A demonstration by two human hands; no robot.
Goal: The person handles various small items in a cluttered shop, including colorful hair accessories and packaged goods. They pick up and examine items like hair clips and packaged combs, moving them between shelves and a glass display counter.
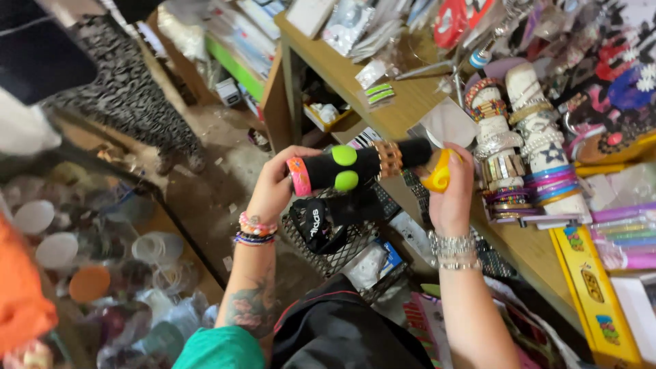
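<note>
- Two hands hold a black display roll [362,166] level, just off the wooden counter's [403,109] front edge.
- Left hand [277,188] clasps its pink-banded end.
- Right hand [451,195] pinches a yellow bangle [437,176] — beside the roll's other end.

Just the one head cam here, looking steeply down and tilted, close over both hands, with the tabletop [383,113] running up the right and floor [219,171] off left.
</note>
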